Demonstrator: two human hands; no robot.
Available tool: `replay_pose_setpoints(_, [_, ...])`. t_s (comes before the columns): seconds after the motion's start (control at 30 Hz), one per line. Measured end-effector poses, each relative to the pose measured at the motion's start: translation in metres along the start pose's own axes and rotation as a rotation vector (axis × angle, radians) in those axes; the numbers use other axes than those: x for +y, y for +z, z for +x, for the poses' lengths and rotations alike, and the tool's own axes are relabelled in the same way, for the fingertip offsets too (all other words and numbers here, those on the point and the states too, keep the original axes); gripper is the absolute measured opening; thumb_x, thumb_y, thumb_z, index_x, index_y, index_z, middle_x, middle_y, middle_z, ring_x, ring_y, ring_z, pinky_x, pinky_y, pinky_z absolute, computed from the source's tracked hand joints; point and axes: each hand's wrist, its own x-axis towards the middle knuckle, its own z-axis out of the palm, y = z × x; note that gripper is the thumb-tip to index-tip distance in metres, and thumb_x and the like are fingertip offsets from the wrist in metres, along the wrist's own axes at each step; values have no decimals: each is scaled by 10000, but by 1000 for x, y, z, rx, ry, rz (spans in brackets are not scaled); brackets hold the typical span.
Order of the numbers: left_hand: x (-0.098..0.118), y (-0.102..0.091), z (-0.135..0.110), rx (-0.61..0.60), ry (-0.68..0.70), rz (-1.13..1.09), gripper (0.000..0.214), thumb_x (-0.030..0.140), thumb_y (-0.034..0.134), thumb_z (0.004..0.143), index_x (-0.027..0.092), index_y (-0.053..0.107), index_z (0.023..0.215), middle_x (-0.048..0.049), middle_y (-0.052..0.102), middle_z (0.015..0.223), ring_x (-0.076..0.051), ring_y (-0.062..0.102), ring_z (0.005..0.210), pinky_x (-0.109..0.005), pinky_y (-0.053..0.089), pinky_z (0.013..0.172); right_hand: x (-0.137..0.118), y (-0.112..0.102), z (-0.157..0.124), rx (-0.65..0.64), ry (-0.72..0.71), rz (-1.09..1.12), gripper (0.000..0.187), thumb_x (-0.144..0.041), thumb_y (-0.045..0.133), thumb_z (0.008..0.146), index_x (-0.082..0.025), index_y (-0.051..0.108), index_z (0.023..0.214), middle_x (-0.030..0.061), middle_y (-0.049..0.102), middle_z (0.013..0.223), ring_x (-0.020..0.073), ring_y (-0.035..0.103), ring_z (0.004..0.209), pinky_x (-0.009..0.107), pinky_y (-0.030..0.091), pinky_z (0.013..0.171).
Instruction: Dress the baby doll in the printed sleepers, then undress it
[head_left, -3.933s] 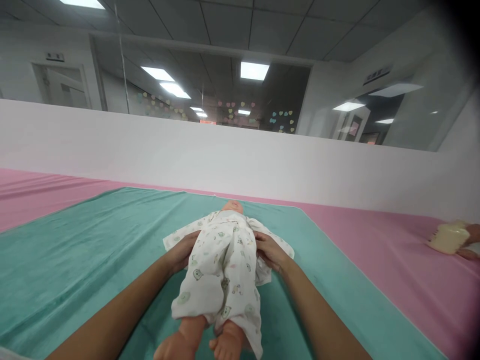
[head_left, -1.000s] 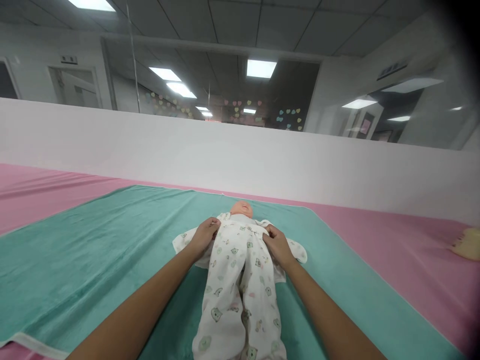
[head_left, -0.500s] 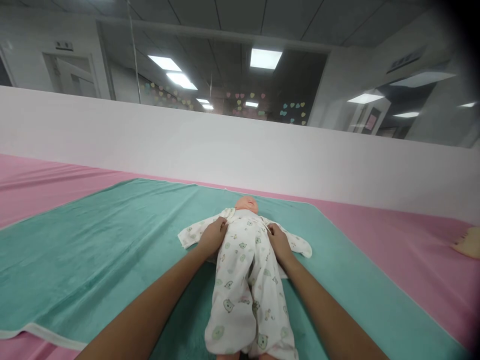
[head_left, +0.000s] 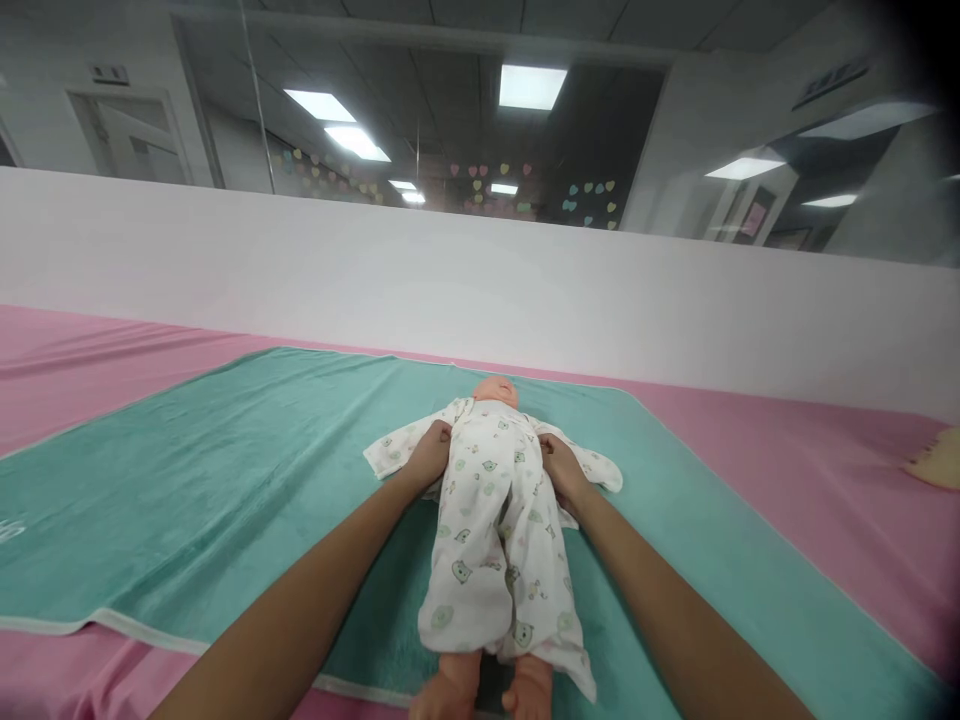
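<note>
A baby doll [head_left: 495,510] in a white printed suit lies on its back on a teal blanket [head_left: 187,480], head away from me. My left hand [head_left: 427,456] clasps the doll's left side at the chest, fingers curled around it. My right hand [head_left: 561,468] clasps the other side the same way. The doll's bare feet [head_left: 484,695] point toward me at the blanket's near edge.
The teal blanket lies on a pink surface [head_left: 787,470]. A white wall panel [head_left: 450,290] runs behind it with glass above. A pale object [head_left: 934,468] sits at the far right edge.
Both hands stay on the doll's torso, having slid up from the waist to the chest. The view has tilted down, showing the feet and the blanket's near edge again.
</note>
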Motion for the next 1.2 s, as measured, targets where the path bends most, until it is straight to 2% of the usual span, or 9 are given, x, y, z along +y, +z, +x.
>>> replay_pose_setpoints(0.17, [1, 9, -2, 47, 24, -5, 88, 246, 488, 733, 189, 447, 787, 3, 567, 750, -163, 498, 724, -244, 350, 612, 0, 3, 3, -42, -29, 171, 273, -260, 558, 625, -227, 617, 889, 24, 658, 882, 188, 566, 726, 312, 435, 650])
replay_pose_setpoints(0.27, [-3, 10, 0, 68, 56, 34, 120, 232, 519, 696, 197, 435, 773, 26, 527, 683, -157, 463, 681, -244, 320, 602, 0, 3, 2, -52, -64, 149, 288, -258, 550, 622, -222, 628, 897, 22, 656, 881, 190, 561, 759, 303, 427, 671])
replay_pose_setpoints(0.43, [-6, 9, -1, 101, 117, 122, 186, 229, 551, 648, 212, 402, 759, 57, 421, 581, -140, 367, 589, -251, 243, 564, -1, -1, -1, 137, -259, -179, 270, -266, 471, 697, -242, 638, 907, 12, 640, 835, 210, 525, 786, 324, 389, 722])
replay_pose_setpoints(0.63, [-5, 9, -6, 117, 158, 271, 165, 236, 513, 681, 207, 404, 801, 28, 475, 631, -155, 414, 611, -251, 265, 567, -12, -3, -8, 256, -479, -667, 253, -240, 396, 794, -231, 604, 939, 62, 595, 974, 234, 471, 913, 338, 337, 786])
replay_pose_setpoints(0.73, [-7, 8, -4, 131, 180, 376, 123, 211, 473, 713, 208, 418, 823, 2, 528, 733, -165, 455, 668, -248, 288, 581, -14, -4, -8, 337, -458, -895, 251, -238, 411, 803, -206, 561, 1002, 93, 544, 1094, 246, 428, 994, 348, 320, 813])
replay_pose_setpoints(0.87, [-10, 8, -3, 185, 256, 463, 109, 170, 400, 752, 207, 441, 845, -13, 536, 837, -162, 480, 746, -251, 332, 634, -4, -9, 1, 411, -356, -1061, 321, -235, 432, 799, -197, 478, 1115, 107, 440, 1278, 260, 348, 1143, 390, 272, 916])
replay_pose_setpoints(0.97, [-10, 8, -6, 181, 289, 470, 124, 202, 374, 798, 206, 465, 883, -17, 544, 849, -163, 495, 755, -266, 362, 663, 5, -14, 8, 378, -286, -1090, 352, -276, 465, 796, -185, 455, 1135, 118, 456, 1270, 260, 347, 1166, 406, 239, 960])
replay_pose_setpoints(1.2, [3, 6, -21, 191, 349, 410, 140, 261, 419, 813, 196, 512, 895, -30, 578, 895, -177, 537, 810, -293, 418, 730, 6, -18, 7, 313, -275, -1143, 351, -278, 448, 807, -167, 443, 1140, 143, 448, 1284, 261, 351, 1184, 449, 184, 994])
